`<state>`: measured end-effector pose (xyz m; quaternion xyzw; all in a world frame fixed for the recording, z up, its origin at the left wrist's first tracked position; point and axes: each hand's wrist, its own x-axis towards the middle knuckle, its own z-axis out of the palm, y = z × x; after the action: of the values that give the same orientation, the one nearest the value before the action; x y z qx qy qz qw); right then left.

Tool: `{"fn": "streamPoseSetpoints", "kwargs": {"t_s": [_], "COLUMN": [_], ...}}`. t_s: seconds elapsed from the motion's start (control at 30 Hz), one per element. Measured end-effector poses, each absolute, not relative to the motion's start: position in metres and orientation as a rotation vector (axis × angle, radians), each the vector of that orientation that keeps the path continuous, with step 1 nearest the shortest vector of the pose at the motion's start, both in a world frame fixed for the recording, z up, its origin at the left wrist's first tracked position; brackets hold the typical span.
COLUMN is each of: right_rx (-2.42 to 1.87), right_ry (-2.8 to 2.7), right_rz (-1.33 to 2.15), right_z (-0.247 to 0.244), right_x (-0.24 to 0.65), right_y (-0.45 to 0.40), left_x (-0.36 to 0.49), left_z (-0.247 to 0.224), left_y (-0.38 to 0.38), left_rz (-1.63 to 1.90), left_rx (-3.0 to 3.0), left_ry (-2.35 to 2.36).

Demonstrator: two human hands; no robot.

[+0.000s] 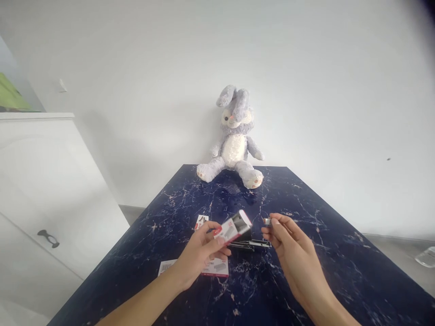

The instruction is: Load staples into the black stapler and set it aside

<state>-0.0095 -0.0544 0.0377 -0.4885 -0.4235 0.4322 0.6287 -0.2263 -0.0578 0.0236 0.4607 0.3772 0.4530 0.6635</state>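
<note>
My left hand (207, 246) grips a small white and red staple box (227, 230), tilted up to the right with its end flap open and a dark inside showing. Between the thumb and fingers of my right hand (287, 237) is a small silvery piece that looks like a strip of staples (267, 221), mostly covered by the fingertips. Behind and below the box lies a black and silver stapler (260, 243), opened out on the table and partly hidden. Under my left hand rests a larger white and red box (215, 267).
A small printed box (201, 220) lies just beyond my left hand on the dark blue marbled table (163, 226). A grey plush rabbit (235, 147) sits at the far edge against the wall. On the left stands a white cabinet (44, 181).
</note>
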Motion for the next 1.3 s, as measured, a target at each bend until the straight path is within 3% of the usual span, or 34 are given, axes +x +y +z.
{"fn": "streamPoseSetpoints", "kwargs": {"t_s": [0.1,0.27,0.57,0.9,1.2,1.3], "right_rx": [-1.129,-1.217,-1.151,-1.165,-1.125,-1.071], "right_ry": [-1.111,-1.596,-1.91,-1.699,-1.754,-1.619], "right_rz": [1.015,0.693,0.37,0.996,0.93,1.125], "right_z": [0.037,0.042,0.039,0.041,0.041,0.04], "right_x": [-0.008,-0.012,-0.011,-0.011,-0.015,-0.017], "right_y": [-0.054,-0.068,-0.07,-0.063,-0.069,-0.068], "left_x": [-0.224,-0.225,-0.227,-0.227,-0.23,-0.23], "left_z": [0.023,0.025,0.029,0.029,0.033,0.032], "left_y": [-0.06,-0.059,-0.062,-0.064,-0.064,-0.064], "left_rz": [0.983,1.09,1.078,0.96,0.941,0.94], "left_rx": [1.114,1.108,1.273,1.367,1.38,1.37], "left_ry": [0.82,0.907,0.922,0.847,0.781,0.78]}}
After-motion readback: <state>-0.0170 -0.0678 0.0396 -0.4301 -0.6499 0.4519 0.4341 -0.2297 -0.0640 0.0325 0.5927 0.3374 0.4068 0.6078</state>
